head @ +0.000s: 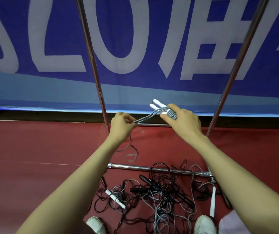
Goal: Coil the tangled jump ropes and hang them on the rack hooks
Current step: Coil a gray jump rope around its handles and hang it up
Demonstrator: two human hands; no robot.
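My right hand point(182, 119) grips a grey jump rope's two white handles point(157, 105), with grey cord wound round them in a tight coil point(172, 114). Several strands of that cord point(149, 116) stretch left to my left hand point(122, 126), which pinches them; a loose tail point(132, 152) hangs from it to the floor. A tangled pile of black and grey ropes point(160, 191) lies on the red floor between my feet, with white handles point(115, 198) point(212, 200) and black handles point(146, 179) in it. The steel rack's uprights point(94, 65) point(236, 65) rise on both sides; no hooks are in view.
The rack's lower steel crossbar point(132, 166) lies across the floor just behind the pile. A blue banner with large white letters point(135, 39) hangs right behind the rack. My white shoes point(96, 224) point(205, 224) stand at the pile's near edge.
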